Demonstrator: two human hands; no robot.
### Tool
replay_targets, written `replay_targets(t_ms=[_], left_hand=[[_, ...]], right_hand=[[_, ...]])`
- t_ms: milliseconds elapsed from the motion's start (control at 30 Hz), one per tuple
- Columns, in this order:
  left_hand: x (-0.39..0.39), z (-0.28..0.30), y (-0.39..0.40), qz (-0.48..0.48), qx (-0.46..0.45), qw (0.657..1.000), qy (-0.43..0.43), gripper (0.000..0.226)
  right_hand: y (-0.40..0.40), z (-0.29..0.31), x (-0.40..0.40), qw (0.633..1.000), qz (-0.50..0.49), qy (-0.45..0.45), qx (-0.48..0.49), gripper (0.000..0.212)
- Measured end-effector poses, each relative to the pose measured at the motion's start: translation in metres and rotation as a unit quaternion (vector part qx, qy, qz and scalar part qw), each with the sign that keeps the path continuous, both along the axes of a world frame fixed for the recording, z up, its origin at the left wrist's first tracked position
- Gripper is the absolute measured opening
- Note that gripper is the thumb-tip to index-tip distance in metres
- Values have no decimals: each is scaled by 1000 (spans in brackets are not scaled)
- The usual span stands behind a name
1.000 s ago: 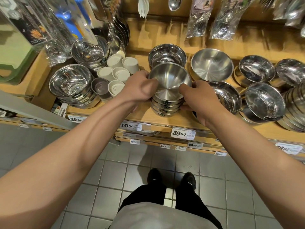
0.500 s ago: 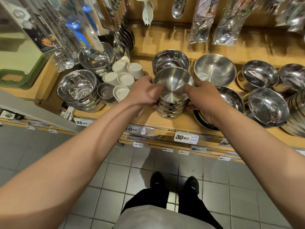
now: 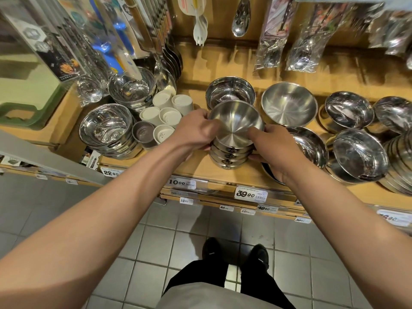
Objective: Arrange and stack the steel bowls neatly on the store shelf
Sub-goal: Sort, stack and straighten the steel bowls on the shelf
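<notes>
Head view, looking down: both hands hold one stack of steel bowls (image 3: pixel 231 152) near the front edge of the wooden shelf (image 3: pixel 200 168), about midway along its visible length. The stack consists of several nested bowls; the top bowl (image 3: pixel 236 121) is tilted, its opening facing up and toward the back of the shelf. The base of the stack appears to rest on the shelf, though contact cannot be confirmed.

Left hand (image 3: pixel 196 130): fingers curled around the left side of the stack, at the rim of the top bowl. Right hand (image 3: pixel 274 148): fingers curled around the right side of the stack, thumb near the top bowl's rim, fingertips reaching lower bowls.

Adjacent items on the shelf:
- A polished bowl (image 3: pixel 230 92) directly behind the stack, toward the back edge.
- A brushed bowl (image 3: pixel 289 103) to the right of that one.
- A shiny bowl (image 3: pixel 312 146) just right of the right hand, partly hidden by it.
- Further bowl stacks (image 3: pixel 361 152) toward the right end of the shelf.
- A group of white cups (image 3: pixel 165 114) left of the held stack, with a larger bowl stack (image 3: pixel 107 130) beyond them.

Price tags (image 3: pixel 250 194) line the front edge. Packaged utensils (image 3: pixel 272 41) hang above the back edge.
</notes>
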State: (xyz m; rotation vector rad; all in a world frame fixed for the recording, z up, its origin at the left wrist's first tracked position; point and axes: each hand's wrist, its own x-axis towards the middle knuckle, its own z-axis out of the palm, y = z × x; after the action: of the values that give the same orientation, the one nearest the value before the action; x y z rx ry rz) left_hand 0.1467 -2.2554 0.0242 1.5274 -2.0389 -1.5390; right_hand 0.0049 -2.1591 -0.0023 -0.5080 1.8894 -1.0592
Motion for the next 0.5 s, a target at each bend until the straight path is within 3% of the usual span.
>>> replay_targets(t_ms=[200, 300, 500], left_hand=[[1, -3, 1, 15, 9, 1000, -4, 49], [2, -13, 0, 59, 52, 997, 27, 35], [2, -17, -2, 70, 65, 995, 36, 33]], right_hand=[[-2, 2, -1, 1000, 9, 16, 5, 11], [-4, 4, -1, 1000, 14, 21, 5, 11], [-6, 4, -3, 1000, 21, 21, 8, 9]])
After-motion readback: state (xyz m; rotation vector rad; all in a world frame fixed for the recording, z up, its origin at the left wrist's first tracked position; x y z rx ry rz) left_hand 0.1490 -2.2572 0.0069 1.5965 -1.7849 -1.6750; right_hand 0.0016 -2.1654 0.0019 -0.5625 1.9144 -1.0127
